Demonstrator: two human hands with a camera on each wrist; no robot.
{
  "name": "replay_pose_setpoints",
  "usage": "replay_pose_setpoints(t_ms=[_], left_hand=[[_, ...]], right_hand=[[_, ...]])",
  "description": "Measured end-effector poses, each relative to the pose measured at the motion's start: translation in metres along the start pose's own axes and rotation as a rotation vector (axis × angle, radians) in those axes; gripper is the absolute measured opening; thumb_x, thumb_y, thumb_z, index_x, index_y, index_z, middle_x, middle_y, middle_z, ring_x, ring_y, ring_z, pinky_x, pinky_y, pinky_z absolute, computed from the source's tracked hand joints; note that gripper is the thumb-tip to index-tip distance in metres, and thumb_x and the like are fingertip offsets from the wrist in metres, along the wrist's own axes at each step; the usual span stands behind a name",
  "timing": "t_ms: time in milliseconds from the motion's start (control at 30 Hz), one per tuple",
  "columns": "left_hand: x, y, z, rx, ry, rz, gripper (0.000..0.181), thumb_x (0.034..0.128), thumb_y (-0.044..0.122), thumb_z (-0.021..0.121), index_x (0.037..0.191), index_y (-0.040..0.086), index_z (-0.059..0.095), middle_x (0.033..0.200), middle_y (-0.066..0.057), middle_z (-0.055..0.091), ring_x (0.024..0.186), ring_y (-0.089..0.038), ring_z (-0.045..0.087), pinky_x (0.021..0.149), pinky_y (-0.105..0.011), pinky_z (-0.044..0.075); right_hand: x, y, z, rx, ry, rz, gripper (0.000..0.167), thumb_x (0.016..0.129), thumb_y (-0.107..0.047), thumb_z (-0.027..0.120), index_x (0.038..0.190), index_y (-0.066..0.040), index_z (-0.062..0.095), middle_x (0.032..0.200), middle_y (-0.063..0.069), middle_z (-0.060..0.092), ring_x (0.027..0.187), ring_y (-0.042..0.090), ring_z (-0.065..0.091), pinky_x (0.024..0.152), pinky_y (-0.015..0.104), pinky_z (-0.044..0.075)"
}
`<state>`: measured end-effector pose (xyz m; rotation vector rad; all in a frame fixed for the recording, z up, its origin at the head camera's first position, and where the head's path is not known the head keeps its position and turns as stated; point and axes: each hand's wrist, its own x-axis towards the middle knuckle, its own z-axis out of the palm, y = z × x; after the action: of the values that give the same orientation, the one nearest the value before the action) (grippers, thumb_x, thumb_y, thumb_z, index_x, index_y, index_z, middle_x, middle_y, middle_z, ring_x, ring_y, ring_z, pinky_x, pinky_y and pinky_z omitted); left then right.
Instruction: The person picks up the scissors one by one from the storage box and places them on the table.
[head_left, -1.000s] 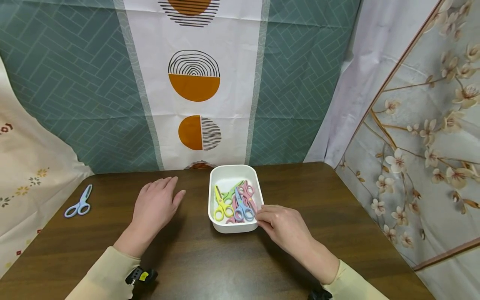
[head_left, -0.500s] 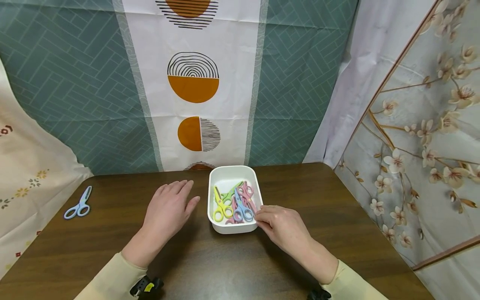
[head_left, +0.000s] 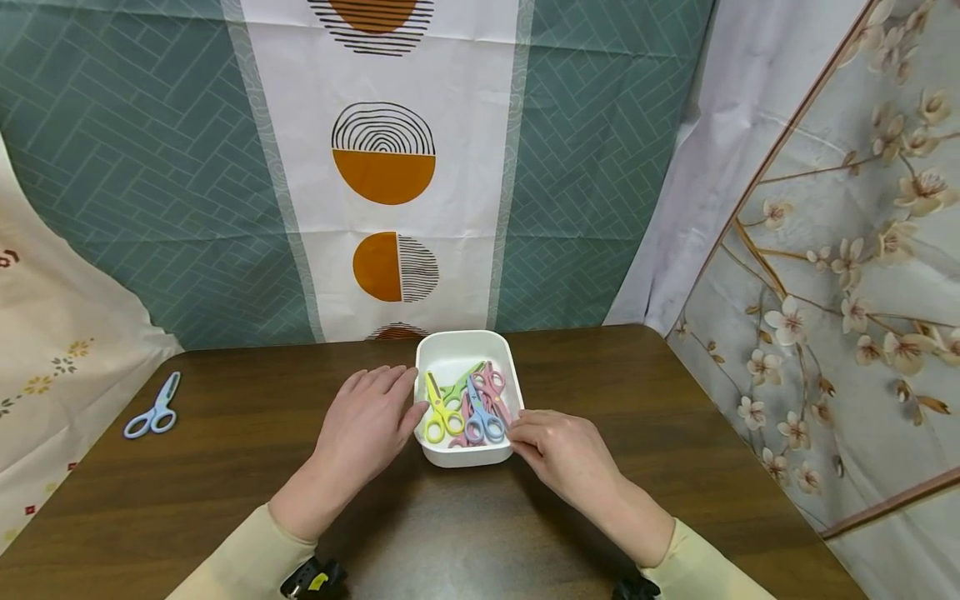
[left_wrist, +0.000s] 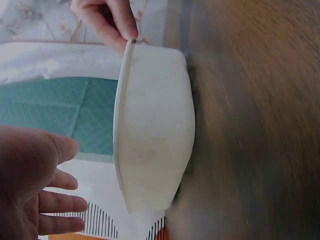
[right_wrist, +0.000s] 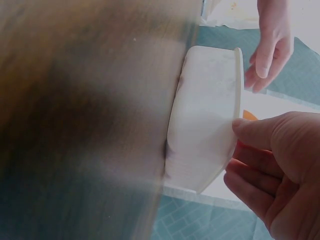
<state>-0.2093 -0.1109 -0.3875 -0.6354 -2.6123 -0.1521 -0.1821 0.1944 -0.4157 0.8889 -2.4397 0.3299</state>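
A white tray [head_left: 467,457] stands on the table and holds several small scissors: yellow [head_left: 444,418], green, blue [head_left: 484,422] and pink [head_left: 497,382]. My right hand [head_left: 573,454] pinches the rim at its near right corner; the right wrist view shows the thumb [right_wrist: 250,131] on that rim. At the tray's left side is my left hand [head_left: 367,425], its fingers extended and holding nothing. In the left wrist view a gap shows between this hand [left_wrist: 35,185] and the tray wall [left_wrist: 155,125].
Light blue scissors [head_left: 155,412] lie alone at the far left of the brown table [head_left: 465,533]. Patterned cloths hang behind the table [head_left: 600,167] and on both sides.
My left hand has moved right, from the open table to the tray's left side. My right hand keeps its pinch on the rim, and the tray has stayed in place.
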Motion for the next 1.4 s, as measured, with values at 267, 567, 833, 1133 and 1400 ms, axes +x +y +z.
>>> replay_pose_setpoints(t_ms=[267,567,833,1133,1400], left_hand=[[0.004,0.013,0.005,-0.013,0.024,0.055,0.054,0.1014,0.037,0.081,0.14,0.0,0.071,0.133,-0.016,0.075,0.126,-0.037,0.068,0.115,-0.057,0.047],[0.006,0.026,0.013,-0.034,-0.013,0.076,0.055,0.1012,0.039,0.081,0.141,0.003,0.072,0.135,-0.016,0.074,0.128,-0.036,0.068,0.118,-0.057,0.046],[0.012,0.036,0.019,-0.069,-0.03,0.086,0.049,0.1017,0.04,0.08,0.136,0.005,0.075,0.13,-0.013,0.077,0.122,-0.034,0.072,0.116,-0.056,0.047],[0.021,0.046,0.027,-0.095,-0.075,0.113,0.045,0.1036,0.039,0.078,0.135,0.006,0.077,0.123,-0.011,0.079,0.114,-0.031,0.075,0.111,-0.05,0.051],[0.028,0.053,0.035,-0.094,-0.067,0.15,0.036,0.1017,0.036,0.081,0.125,0.008,0.08,0.105,-0.009,0.079,0.095,-0.029,0.074,0.093,-0.046,0.06]], right_hand=[[0.001,-0.001,-0.001,0.005,-0.005,0.004,0.018,0.088,-0.015,0.095,0.105,-0.015,0.088,0.109,-0.005,0.083,0.112,0.015,0.078,0.09,0.041,0.064],[0.001,-0.001,0.0,0.01,-0.01,0.007,0.017,0.089,-0.015,0.095,0.105,-0.015,0.089,0.109,-0.005,0.083,0.113,0.016,0.078,0.091,0.041,0.064],[0.001,0.0,0.0,0.006,-0.007,0.005,0.018,0.089,-0.015,0.095,0.105,-0.015,0.088,0.109,-0.004,0.083,0.112,0.016,0.078,0.091,0.041,0.064],[0.001,0.0,0.0,0.004,-0.007,0.004,0.018,0.089,-0.015,0.095,0.105,-0.015,0.088,0.11,-0.004,0.083,0.113,0.017,0.078,0.09,0.041,0.064],[0.001,0.0,0.0,0.004,-0.003,0.003,0.017,0.088,-0.015,0.095,0.105,-0.014,0.088,0.11,-0.004,0.083,0.113,0.017,0.078,0.09,0.041,0.064]])
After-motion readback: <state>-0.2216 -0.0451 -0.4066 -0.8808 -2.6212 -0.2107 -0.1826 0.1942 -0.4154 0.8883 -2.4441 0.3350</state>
